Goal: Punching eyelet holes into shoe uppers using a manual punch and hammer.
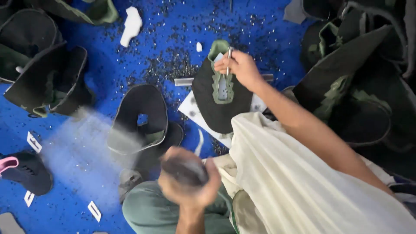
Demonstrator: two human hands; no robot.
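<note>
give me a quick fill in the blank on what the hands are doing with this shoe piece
1. The right hand holds a thin ____ punch tool upright on the shoe piece.
2. The black shoe piece under the tool has a ____ trim strip.
3. The left hand is blurred, gripping a dark ____.
4. The floor is ____.

Missing words: metal; green; hammer; blue

The left hand (189, 182) is smeared by motion blur, so the dark thing (184, 170) it grips cannot be identified. A grey blurred streak (82, 143) veils the blue floor (108, 69). The black pieces (368, 65) piled at right run off the frame's edge.
</note>
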